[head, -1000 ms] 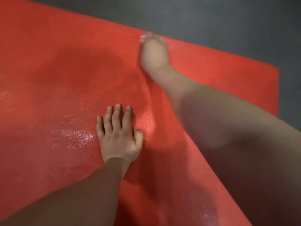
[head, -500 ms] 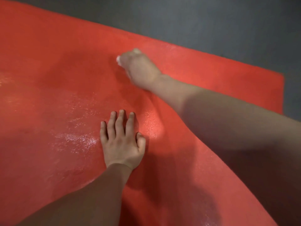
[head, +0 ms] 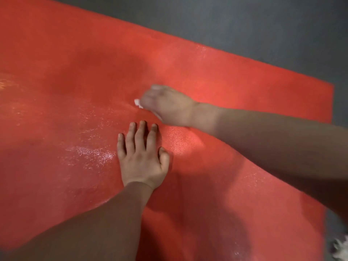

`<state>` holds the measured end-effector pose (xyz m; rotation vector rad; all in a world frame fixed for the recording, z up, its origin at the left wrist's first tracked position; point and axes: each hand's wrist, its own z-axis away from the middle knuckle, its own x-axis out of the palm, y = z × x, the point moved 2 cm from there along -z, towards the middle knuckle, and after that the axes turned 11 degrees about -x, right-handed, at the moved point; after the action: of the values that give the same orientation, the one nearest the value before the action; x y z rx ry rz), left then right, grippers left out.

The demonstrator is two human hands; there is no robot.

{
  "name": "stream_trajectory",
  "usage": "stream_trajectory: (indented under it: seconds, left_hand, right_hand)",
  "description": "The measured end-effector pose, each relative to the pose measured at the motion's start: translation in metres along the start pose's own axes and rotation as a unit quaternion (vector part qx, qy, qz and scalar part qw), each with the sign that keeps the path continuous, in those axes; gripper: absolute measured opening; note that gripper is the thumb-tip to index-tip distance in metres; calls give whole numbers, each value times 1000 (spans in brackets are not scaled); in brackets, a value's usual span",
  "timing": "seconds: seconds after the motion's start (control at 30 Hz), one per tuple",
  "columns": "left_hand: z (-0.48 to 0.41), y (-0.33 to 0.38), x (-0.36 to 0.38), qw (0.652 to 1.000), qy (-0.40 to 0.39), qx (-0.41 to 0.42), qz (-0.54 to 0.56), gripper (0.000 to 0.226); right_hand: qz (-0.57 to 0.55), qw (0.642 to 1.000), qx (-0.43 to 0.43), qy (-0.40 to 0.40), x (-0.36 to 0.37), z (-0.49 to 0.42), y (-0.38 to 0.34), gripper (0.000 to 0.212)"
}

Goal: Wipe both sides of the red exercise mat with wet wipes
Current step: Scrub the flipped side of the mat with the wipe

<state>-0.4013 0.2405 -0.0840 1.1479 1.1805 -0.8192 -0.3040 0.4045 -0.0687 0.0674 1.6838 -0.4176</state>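
A grey floor [head: 244, 25] carries the red exercise mat [head: 226, 81], spread flat and glistening wet in patches. The left grip [head: 143, 161] lies open on the mat, palm down, fingers straight. Just beyond it, the blurred right grip [head: 169, 106] curls round a white wet wipe [head: 137, 103], pressing it onto the mat.

A: Left hand [head: 141, 157]?
B: Palm down, flat. Four fingers straight, slightly spread; thumb close alongside. Bare forearm runs up from the lower left, wrist straight.
A: Right hand [head: 167, 106]?
B: Blurred. Back of hand up, fingers bent over a wipe [head: 137, 103], white corner showing at the fingertips. Bare forearm enters from the right edge.
A: Spacing?
B: Right hand just beyond the left fingertips, not touching.
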Motion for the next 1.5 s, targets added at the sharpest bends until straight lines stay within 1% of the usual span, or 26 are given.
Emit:
stream_trajectory:
  seconds: [0.07, 0.1, 0.13, 0.2, 0.23, 0.27, 0.3, 0.4, 0.47, 0.5, 0.53, 0.57, 0.67, 0.7, 0.73, 0.77, 0.87, 0.93, 1.0, 1.07, 1.17, 1.2, 1.27, 1.37, 1.43, 1.5]
  left_hand:
    - [0, 0, 1, 1000, -3, 3, -1, 68]
    - [0, -1, 1, 1000, -5, 3, -2, 68]
    - [0, -1, 0, 1000, -7, 2, -5, 69]
    - [1, -1, 1, 1000, -11, 0, -6, 69]
    - [1, -1, 2, 1000, -8, 0, -5, 68]
    - [2, -1, 2, 1000, -2, 2, -6, 68]
    - [2, -2, 3, 1000, 3, 5, -8, 68]
    - [3, -2, 5, 1000, 15, 11, -7, 68]
    - [3, -3, 5, 1000, 16, 13, -8, 68]
    - [3, -2, 5, 1000, 13, 12, -7, 69]
    - [3, -2, 5, 1000, 10, 12, -7, 69]
    - [3, -2, 4, 1000, 7, 11, -7, 69]
    - [3, -3, 4, 1000, -9, 8, -12, 68]
    - [3, -3, 4, 1000, -11, 8, -13, 68]
    - [3, -2, 4, 1000, -10, 9, -15, 68]
    - [3, -2, 4, 1000, -6, 10, -17, 68]
    - [3, -4, 5, 1000, 5, 15, -21, 68]
    - [4, -3, 5, 999, 12, 19, -23, 68]
    - [3, -3, 5, 999, 12, 17, -26, 69]
    - [4, -2, 5, 1000, 7, 14, -25, 69]
    - [4, -2, 4, 999, 2, 14, -29, 68]
    - [4, -2, 5, 999, 2, 14, -30, 68]
    - [5, -2, 5, 999, 5, 15, -31, 68]
    - [4, -3, 6, 999, 18, 20, -33, 67]
    - [4, -3, 6, 999, 29, 22, -30, 67]
    - [5, -2, 6, 999, 35, 20, -24, 66]
  right_hand:
    - [21, 999, -27, -11, -9, 19, 8, 13]
    - [48, 999, 11, 7, -14, 27, 24, 14]
    - [73, 993, 84, 34, -19, 34, 43, 16]
    - [105, 951, 280, 84, -29, 41, 70, 19]
    - [106, 925, 352, 96, -28, 40, 71, 20]
    - [95, 915, 380, 99, -25, 34, 65, 24]
    - [69, 923, 366, 101, -22, 26, 52, 30]
    - [-7, 985, 158, 66, -3, 13, -3, 30]
    - [-2, 998, 59, 19, -1, 26, -24, 24]
    - [8, 999, 37, 12, -6, 33, -20, 23]
    - [23, 998, 44, 27, -9, 40, -6, 22]
    - [43, 994, 89, 56, -11, 48, 12, 23]
    - [90, 934, 332, 100, -27, 74, 59, 27]
    - [92, 917, 375, 104, -27, 76, 60, 27]
    - [85, 918, 374, 105, -25, 72, 51, 26]
    - [68, 934, 335, 104, -21, 66, 37, 23]
    - [-21, 989, 128, 65, -6, 61, -23, 18]
    - [-35, 999, 20, 1, -8, 71, -49, 17]
    - [-10, 1000, -20, -15, -15, 81, -35, 17]
    - [53, 995, 80, 24, -20, 89, 4, 15]
    - [88, 937, 329, 78, -29, 96, 40, 17]
    - [87, 927, 355, 84, -26, 93, 35, 18]
    - [55, 946, 306, 85, -18, 83, 6, 21]
    - [-21, 977, 208, 44, -13, 81, -34, 26]
    - [-56, 962, 253, 89, -17, 82, -33, 30]
    - [-80, 924, 349, 135, -19, 88, -20, 33]
